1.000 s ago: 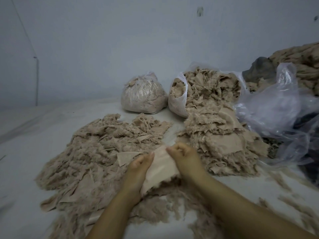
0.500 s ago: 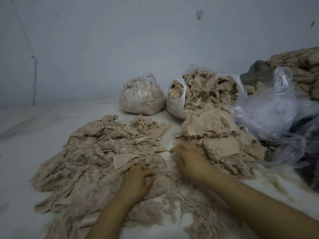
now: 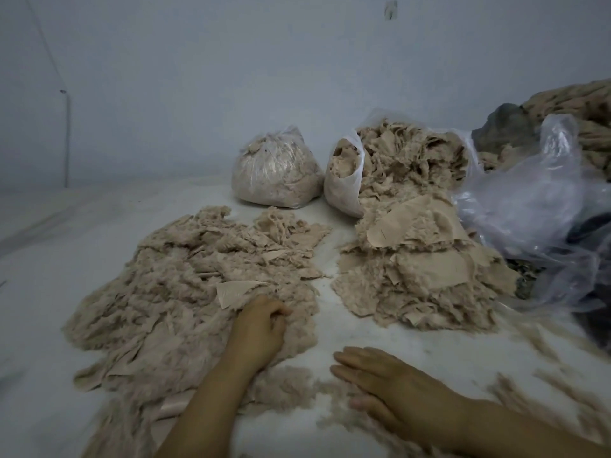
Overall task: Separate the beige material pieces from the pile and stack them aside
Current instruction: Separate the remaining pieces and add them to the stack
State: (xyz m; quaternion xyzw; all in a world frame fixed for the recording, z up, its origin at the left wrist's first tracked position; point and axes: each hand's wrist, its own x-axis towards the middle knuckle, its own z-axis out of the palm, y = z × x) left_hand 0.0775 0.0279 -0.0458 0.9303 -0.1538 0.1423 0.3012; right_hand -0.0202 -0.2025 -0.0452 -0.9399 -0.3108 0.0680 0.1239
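**Hands at the beige scraps: one in the pile, one flat on the surface**

A wide, loose pile of beige material (image 3: 185, 292) spreads over the left and centre of the frame, fuzzy scraps mixed with flat, smoother pieces. One flat triangular piece (image 3: 236, 292) lies on top of it, just above the left hand (image 3: 261, 328). That hand sits at the pile's right edge with its fingers curled down into the fluff; its grip is closed around a tuft of the scraps, though exactly how much it holds is hidden under the knuckles.

The right hand (image 3: 380, 381) lies lower and to the right, in the bottom centre of the frame. Its fingers are straight and together, palm down, resting on the white surface (image 3: 363, 332) with wisps of loose fibre (image 3: 330, 391) at its fingertips. Its grip is open and it holds nothing.

Right of centre, apart from the pile across a bare strip of white, stands the stack of separated pieces (image 3: 416, 266), larger flat swatches layered on top of one another. Behind it, leaning toward the stack, an open plastic bag (image 3: 344, 190) spills more beige scraps. To its left a tied clear bag (image 3: 274, 173) is packed full of the same stuff. At the right edge of the frame lies crumpled clear plastic sheeting (image 3: 535, 200), with a further heap of beige material (image 3: 582, 107) in the upper right corner. More strands of fibre trail across the lower right.
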